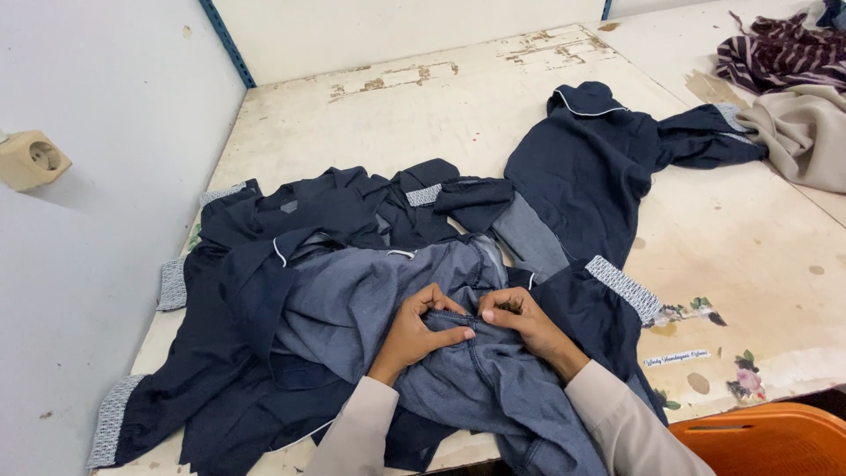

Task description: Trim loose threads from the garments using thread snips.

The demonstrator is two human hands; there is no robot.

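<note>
A pile of dark navy garments (291,256) with patterned light cuffs lies on a worn white table (758,238). On top, turned inside out, is one with a lighter blue lining (352,300). My left hand (421,330) pinches a fold of that lining near its seam. Right beside it, almost touching, my right hand (522,319) grips the same fabric with fingers curled in. Both sleeves are beige. Another navy garment (590,167) lies spread out flat further back on the right.
A striped dark garment (780,53) and a beige cloth (806,132) lie at the far right. An orange plastic crate (767,441) sits at the lower right below the table edge. A wall with a socket (33,159) stands on the left.
</note>
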